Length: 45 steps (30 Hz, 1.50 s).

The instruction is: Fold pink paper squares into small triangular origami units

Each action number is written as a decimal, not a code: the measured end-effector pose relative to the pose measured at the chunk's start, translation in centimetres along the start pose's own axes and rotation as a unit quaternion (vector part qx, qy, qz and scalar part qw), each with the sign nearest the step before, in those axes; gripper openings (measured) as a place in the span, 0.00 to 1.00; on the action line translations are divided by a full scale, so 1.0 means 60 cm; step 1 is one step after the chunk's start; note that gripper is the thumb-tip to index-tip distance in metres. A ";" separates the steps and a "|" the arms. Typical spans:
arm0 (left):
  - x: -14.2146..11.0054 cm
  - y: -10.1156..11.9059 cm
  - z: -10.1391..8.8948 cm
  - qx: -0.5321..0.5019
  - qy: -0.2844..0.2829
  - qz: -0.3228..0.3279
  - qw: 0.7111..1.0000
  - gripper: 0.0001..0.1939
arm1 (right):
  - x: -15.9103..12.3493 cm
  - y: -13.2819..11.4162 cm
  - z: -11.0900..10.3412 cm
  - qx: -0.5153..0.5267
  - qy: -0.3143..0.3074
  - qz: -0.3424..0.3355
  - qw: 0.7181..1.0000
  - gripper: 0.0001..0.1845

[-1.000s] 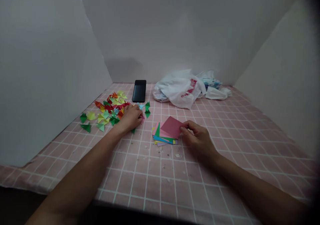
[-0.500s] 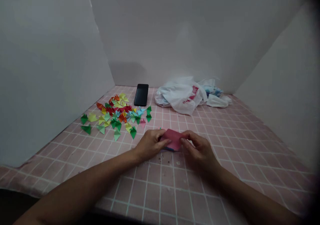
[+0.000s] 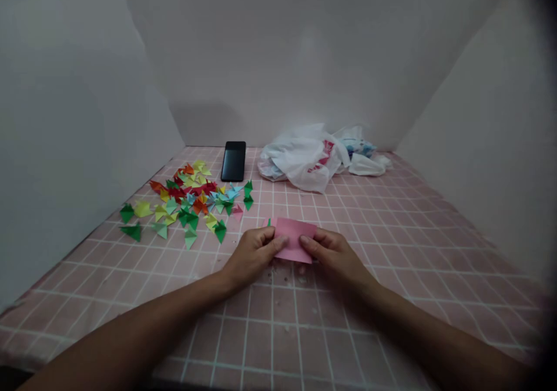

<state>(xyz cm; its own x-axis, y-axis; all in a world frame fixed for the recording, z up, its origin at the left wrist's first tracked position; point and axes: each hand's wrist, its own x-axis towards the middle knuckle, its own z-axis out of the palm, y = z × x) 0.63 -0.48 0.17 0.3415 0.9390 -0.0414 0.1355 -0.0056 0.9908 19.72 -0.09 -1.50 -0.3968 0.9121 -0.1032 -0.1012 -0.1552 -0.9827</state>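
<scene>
A pink sheet of paper (image 3: 294,246), roughly square, is held up over the table between my two hands. My left hand (image 3: 256,249) pinches its left side, thumb in front and fingers behind. On the right side, my right hand (image 3: 333,252) grips it the same way, with the thumb on the face of the sheet. A bit of green and a paler pink edge show beside my left fingers; what they belong to is mostly hidden. To the left lie many small folded paper pieces (image 3: 188,217) in green, yellow, red, orange, blue and pink.
A black phone (image 3: 234,162) lies at the back of the pink checked tablecloth (image 3: 296,333). Right of it sits a crumpled white plastic bag (image 3: 300,156), with a smaller white and blue bundle (image 3: 363,156) alongside. Pale walls enclose the table at the back and both sides.
The pink paper has turned so its lighter face shows broadly toward me. My right thumb has moved inward onto the sheet. The whole view has shifted slightly.
</scene>
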 end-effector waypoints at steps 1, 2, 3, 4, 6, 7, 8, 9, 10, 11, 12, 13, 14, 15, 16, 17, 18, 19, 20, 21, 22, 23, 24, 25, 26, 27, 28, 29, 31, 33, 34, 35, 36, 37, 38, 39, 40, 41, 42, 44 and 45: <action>0.000 0.000 -0.001 -0.011 0.002 -0.003 1.000 0.20 | -0.001 -0.003 0.001 0.008 0.004 -0.004 1.000 0.17; 0.000 0.000 -0.001 -0.020 -0.003 -0.007 1.000 0.21 | -0.002 -0.007 0.001 0.015 -0.002 -0.006 1.000 0.16; 0.000 -0.001 -0.002 -0.026 -0.009 -0.007 1.000 0.21 | -0.002 -0.010 0.002 0.018 -0.006 -0.003 1.000 0.15; 0.001 -0.002 -0.003 -0.025 -0.015 -0.008 1.000 0.22 | -0.003 -0.012 0.003 0.020 -0.016 -0.003 1.000 0.15; 0.002 -0.003 -0.004 -0.012 -0.011 -0.007 1.000 0.22 | -0.004 -0.014 0.004 0.023 -0.009 -0.002 1.000 0.14; 0.002 -0.003 -0.005 -0.005 -0.009 -0.006 1.000 0.21 | -0.004 -0.015 0.004 0.026 -0.006 -0.001 1.000 0.14; 0.002 -0.002 -0.005 0.002 -0.005 -0.005 1.000 0.21 | -0.004 -0.015 0.003 0.029 -0.006 -0.001 1.000 0.14; 0.003 -0.001 -0.006 0.007 -0.002 -0.004 1.000 0.20 | -0.003 -0.015 0.002 0.031 -0.007 -0.002 0.999 0.14; 0.003 0.000 -0.006 0.011 0.001 -0.003 1.000 0.20 | -0.003 -0.015 0.001 0.033 -0.008 -0.005 0.999 0.14; 0.003 0.002 -0.006 0.013 0.005 -0.001 1.000 0.19 | -0.003 -0.014 0.000 0.035 -0.009 -0.007 0.999 0.14; 0.003 0.004 -0.005 0.013 0.007 0.001 1.000 0.18 | -0.002 -0.014 -0.001 0.037 -0.008 -0.008 0.999 0.14; 0.002 0.005 -0.005 0.011 0.009 0.000 1.000 0.18 | -0.002 -0.014 -0.001 0.039 -0.007 -0.008 0.999 0.14; 0.002 0.005 -0.005 0.008 0.011 -0.001 1.000 0.18 | -0.002 -0.015 -0.002 0.041 -0.006 -0.008 0.999 0.13; 0.001 0.005 -0.005 0.004 0.013 -0.003 1.000 0.19 | -0.001 -0.015 -0.002 0.045 -0.007 -0.007 0.999 0.13; 0.000 0.005 -0.005 0.001 0.014 -0.006 1.000 0.19 | -0.001 -0.016 -0.001 0.049 -0.008 -0.006 0.999 0.12; 0.000 0.004 -0.005 -0.001 0.016 -0.007 1.000 0.20 | -0.002 -0.017 -0.001 0.053 -0.010 -0.006 0.999 0.12; 0.000 0.004 -0.005 0.002 0.018 -0.007 1.000 0.21 | -0.002 -0.018 -0.001 0.054 -0.012 -0.006 0.998 0.13; 0.000 0.004 -0.006 0.008 0.020 -0.004 1.000 0.21 | -0.002 -0.018 0.000 0.054 -0.012 -0.007 0.998 0.13; 0.000 0.004 -0.006 0.015 0.023 0.000 1.000 0.21 | -0.002 -0.019 0.000 0.053 -0.011 -0.006 0.999 0.13; 0.001 0.004 -0.005 0.023 0.026 0.004 0.999 0.20 | -0.002 -0.019 0.000 0.050 -0.009 -0.004 0.999 0.13; 0.002 0.006 -0.005 0.029 0.028 0.007 0.999 0.18 | -0.002 -0.019 0.000 0.046 -0.005 -0.002 0.999 0.13; 0.003 0.007 -0.005 0.033 0.029 0.010 0.999 0.16 | -0.001 -0.018 -0.001 0.041 -0.004 -0.001 0.999 0.14; 0.004 0.009 -0.004 0.035 0.030 0.014 0.999 0.13 | -0.001 -0.017 -0.001 0.035 -0.003 -0.002 0.999 0.14; 0.004 0.010 -0.004 0.037 0.029 0.018 0.999 0.11 | 0.000 -0.016 -0.002 0.026 -0.002 -0.006 1.000 0.14; 0.004 0.011 -0.003 0.040 0.030 0.023 0.998 0.10 | 0.000 -0.014 -0.003 0.014 0.003 -0.014 1.000 0.14; 0.004 0.012 -0.003 0.045 0.032 0.029 0.998 0.09 | 0.000 -0.013 -0.004 0.000 0.014 -0.027 1.000 0.13; 0.004 0.012 -0.003 0.051 0.038 0.036 0.997 0.09 | 0.000 -0.012 -0.004 -0.019 0.027 -0.044 0.998 0.11; 0.004 0.011 -0.004 0.057 0.045 0.044 0.996 0.08 | -0.001 -0.012 -0.005 -0.041 0.041 -0.065 0.996 0.09; 0.004 0.010 -0.005 0.068 0.062 0.063 0.994 0.07 | -0.002 -0.013 -0.005 -0.097 0.063 -0.118 0.986 0.05; 0.003 0.009 -0.006 0.075 0.077 0.101 0.989 0.06 | -0.005 -0.015 -0.005 -0.162 0.071 -0.189 0.966 0.03; 0.003 0.009 -0.007 0.078 0.084 0.124 0.986 0.05 | -0.007 -0.017 -0.004 -0.192 0.073 -0.228 0.952 0.03; 0.003 0.009 -0.007 0.080 0.088 0.149 0.982 0.03 | -0.008 -0.019 -0.004 -0.216 0.075 -0.266 0.937 0.05; 0.002 0.010 -0.008 0.083 0.091 0.174 0.977 0.03 | -0.010 -0.021 -0.003 -0.235 0.075 -0.299 0.922 0.06; 0.002 0.011 -0.008 0.087 0.093 0.197 0.972 0.04 | -0.011 -0.022 -0.002 -0.250 0.074 -0.324 0.909 0.08; 0.002 0.012 -0.008 0.092 0.094 0.217 0.967 0.05 | -0.012 -0.023 -0.002 -0.261 0.073 -0.341 0.900 0.10; 0.001 0.013 -0.008 0.098 0.094 0.233 0.963 0.07 | -0.013 -0.024 -0.002 -0.270 0.071 -0.351 0.894 0.12; 0.001 0.014 -0.008 0.105 0.095 0.246 0.959 0.08 | -0.013 -0.024 -0.002 -0.275 0.070 -0.356 0.891 0.13; 0.000 0.015 -0.008 0.112 0.098 0.255 0.955 0.09 | -0.013 -0.024 -0.002 -0.278 0.070 -0.356 0.889 0.14; 0.000 0.015 -0.008 0.119 0.100 0.259 0.953 0.09 | -0.013 -0.024 -0.002 -0.278 0.072 -0.356 0.889 0.14; -0.001 0.015 -0.008 0.131 0.106 0.263 0.950 0.10 | -0.012 -0.023 -0.003 -0.276 0.075 -0.355 0.890 0.14; -0.001 0.014 -0.008 0.134 0.107 0.265 0.949 0.10 | -0.012 -0.022 -0.003 -0.274 0.076 -0.355 0.891 0.14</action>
<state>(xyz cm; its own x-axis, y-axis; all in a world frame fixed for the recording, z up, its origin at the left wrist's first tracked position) 0.28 -0.35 1.09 0.2345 0.8279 0.5096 0.2395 -0.5572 0.7951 20.31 -0.47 -0.14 -0.2780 0.7543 0.5948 0.2000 0.6511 -0.7322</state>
